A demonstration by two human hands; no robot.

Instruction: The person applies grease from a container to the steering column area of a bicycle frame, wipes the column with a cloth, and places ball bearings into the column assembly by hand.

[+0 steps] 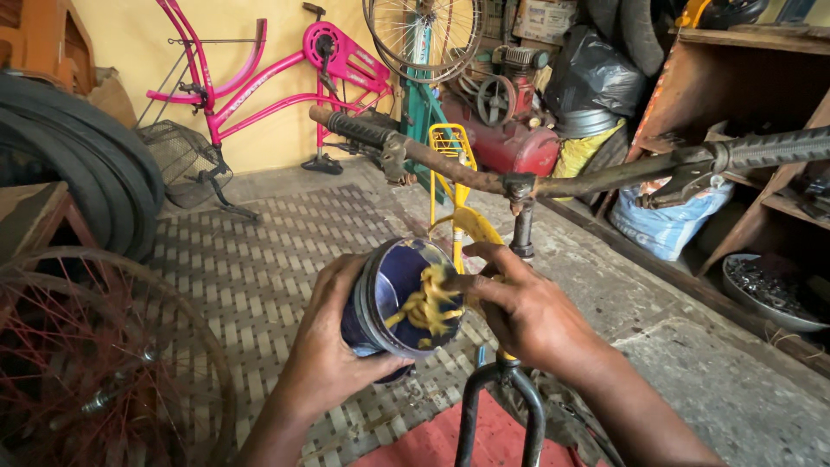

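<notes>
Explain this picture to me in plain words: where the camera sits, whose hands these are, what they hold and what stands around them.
The one picture comes from a camera worn on a person's head, looking down at their own bare hands; there is no machine. The left hand holds a round dark blue tin, tipped toward the camera, with yellow grease inside. The fingers of the right hand are in that grease. Just beyond the hands stands a rusty bicycle handlebar on a yellow frame. Farther back, a pink bicycle frame leans against the wall. Black tyres are at left, with a spoked wheel below them. The floor is patterned paving.
</notes>
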